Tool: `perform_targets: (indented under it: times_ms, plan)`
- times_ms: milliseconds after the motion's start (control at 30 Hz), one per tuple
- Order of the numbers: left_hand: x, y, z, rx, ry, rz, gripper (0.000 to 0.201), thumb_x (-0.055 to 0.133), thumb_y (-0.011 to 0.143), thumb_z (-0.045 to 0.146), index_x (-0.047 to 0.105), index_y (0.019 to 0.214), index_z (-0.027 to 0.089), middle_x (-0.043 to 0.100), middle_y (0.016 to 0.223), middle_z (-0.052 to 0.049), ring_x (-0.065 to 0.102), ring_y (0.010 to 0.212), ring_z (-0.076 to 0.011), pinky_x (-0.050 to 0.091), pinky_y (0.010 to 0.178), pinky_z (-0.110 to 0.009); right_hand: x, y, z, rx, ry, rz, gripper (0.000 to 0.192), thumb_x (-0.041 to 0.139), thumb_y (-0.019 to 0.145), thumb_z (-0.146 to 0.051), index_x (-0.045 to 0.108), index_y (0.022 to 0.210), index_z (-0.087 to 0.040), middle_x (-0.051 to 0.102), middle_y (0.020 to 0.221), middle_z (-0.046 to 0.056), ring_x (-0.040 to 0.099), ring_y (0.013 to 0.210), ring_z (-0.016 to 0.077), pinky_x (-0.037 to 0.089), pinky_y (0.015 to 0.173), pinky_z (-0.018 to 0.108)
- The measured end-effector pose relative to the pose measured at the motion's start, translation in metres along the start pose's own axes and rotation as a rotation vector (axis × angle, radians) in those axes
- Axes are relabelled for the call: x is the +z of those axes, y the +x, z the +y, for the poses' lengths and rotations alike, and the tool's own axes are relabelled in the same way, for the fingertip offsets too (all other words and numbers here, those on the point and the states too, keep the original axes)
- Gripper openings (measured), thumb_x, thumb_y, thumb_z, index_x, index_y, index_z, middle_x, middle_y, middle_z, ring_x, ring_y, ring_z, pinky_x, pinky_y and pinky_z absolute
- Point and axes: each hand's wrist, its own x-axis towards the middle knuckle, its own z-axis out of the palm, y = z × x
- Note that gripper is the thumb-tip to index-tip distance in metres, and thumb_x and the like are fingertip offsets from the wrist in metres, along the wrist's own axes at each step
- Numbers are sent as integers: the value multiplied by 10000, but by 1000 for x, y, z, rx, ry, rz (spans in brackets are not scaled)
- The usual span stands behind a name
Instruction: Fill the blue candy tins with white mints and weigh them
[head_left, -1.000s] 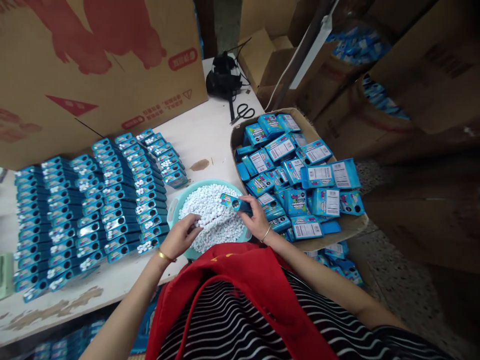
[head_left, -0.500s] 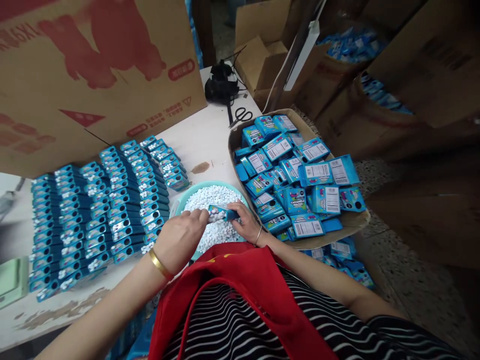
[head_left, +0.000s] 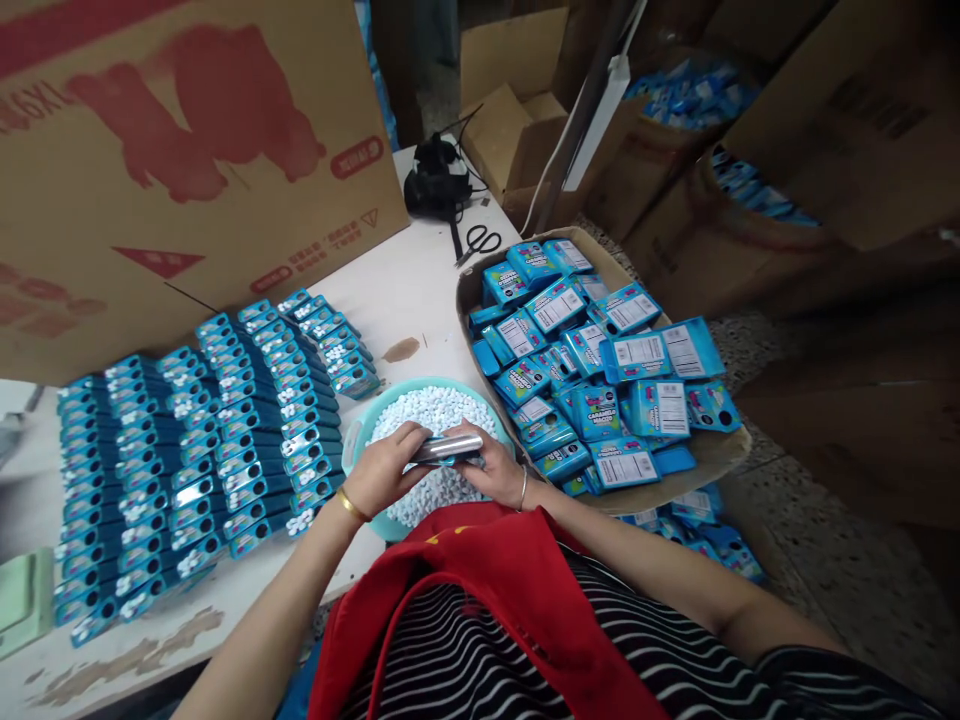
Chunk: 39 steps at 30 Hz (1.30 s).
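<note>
My left hand [head_left: 390,466] and my right hand [head_left: 489,466] are both closed on one small candy box [head_left: 448,448], gripping it from opposite ends. A shiny, silvery-looking side of it faces up; its other faces are mostly hidden by my fingers. Directly beneath is a teal basin [head_left: 351,440] full of small white candies [head_left: 431,402]. To the left stand rows of blue candy boxes [head_left: 240,420], with round dark holes and white candies showing on their tops.
At right, a large carton [head_left: 739,440] holds a heap of blue boxes [head_left: 600,410]. Scissors [head_left: 480,242] and a black strapped device [head_left: 436,180] lie at the table's back. A big printed carton [head_left: 225,130] stands behind the rows. A pale green object [head_left: 26,600] sits far left.
The candy box has been turned, so a shiny side now faces up instead of the blue side with white candies. My left hand has shifted its grip around its end.
</note>
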Motion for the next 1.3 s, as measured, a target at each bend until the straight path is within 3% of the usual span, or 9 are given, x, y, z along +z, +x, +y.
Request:
perform_targets:
  times_ms: [67, 200, 333, 467, 600, 867, 967, 1133, 1300]
  plan:
    - [0, 6, -9, 5, -12, 31, 275, 480, 894, 347, 509, 1122, 195, 581, 1014, -75, 596, 863, -179, 497, 745, -302, -14, 8, 2, 22, -56, 3, 418, 583, 855, -289, 453, 1247, -226, 595, 1190, 89, 546, 1160, 224, 389, 1062, 439]
    - [-22, 10, -50, -91, 53, 328, 274, 514, 861, 405, 534, 1024, 186, 572, 933, -63, 565, 860, -201, 479, 769, -326, -77, 15, 22, 216, -358, 171, 462, 586, 848, -361, 454, 1258, -194, 542, 1240, 131, 488, 1194, 259, 399, 1031, 455]
    - [-25, 9, -120, -307, 163, 461, 315, 522, 815, 489, 547, 923, 194, 527, 812, -44, 530, 771, -216, 460, 691, -326, -136, -4, 40, 474, -660, -152, 492, 640, 789, -421, 543, 1194, -160, 569, 1171, 143, 514, 1129, 304, 423, 981, 469]
    - [4, 8, -172, -476, 188, 329, 339, 530, 781, 502, 561, 889, 182, 521, 786, -40, 528, 737, -212, 458, 681, -320, -133, -20, 49, 597, -823, -406, 695, 664, 764, -452, 448, 1348, -145, 499, 1304, 175, 493, 1174, 339, 429, 966, 466]
    - [31, 6, -188, -625, 178, 243, 320, 548, 762, 389, 582, 974, 152, 553, 925, -89, 568, 824, -233, 483, 768, -345, -106, -17, 60, 606, -886, -482, 648, 663, 781, -327, 441, 1374, -189, 402, 1437, 147, 473, 1221, 339, 417, 986, 456]
    - [27, -25, -152, -569, 85, 443, 462, 462, 855, 391, 499, 1191, 76, 564, 1085, -165, 554, 1021, -259, 457, 907, -408, -117, -29, 94, 382, -748, -340, 364, 574, 865, -393, 623, 1156, -180, 586, 1280, 145, 557, 1145, 313, 444, 968, 483]
    - [20, -55, -122, -474, -60, 231, 398, 428, 877, 416, 546, 1130, 133, 632, 987, -108, 598, 902, -215, 482, 842, -354, -128, -32, 100, 346, -600, -249, 310, 488, 914, -369, 631, 1119, -186, 655, 1144, 127, 597, 1090, 264, 471, 950, 442]
    - [42, -100, -75, -402, -115, -162, 209, 445, 858, 286, 609, 962, 206, 661, 908, -74, 622, 823, -213, 483, 752, -337, -132, -29, 96, 332, -725, -512, 532, 629, 812, -403, 535, 1286, -182, 486, 1367, 161, 482, 1234, 330, 413, 1010, 511]
    - [101, -88, -51, -496, -110, -107, 119, 482, 795, 166, 587, 847, 189, 627, 861, -89, 610, 802, -215, 478, 744, -342, -132, -30, 96, 225, -780, -549, 449, 539, 887, -385, 551, 1246, -116, 525, 1311, 197, 495, 1215, 309, 429, 1004, 461]
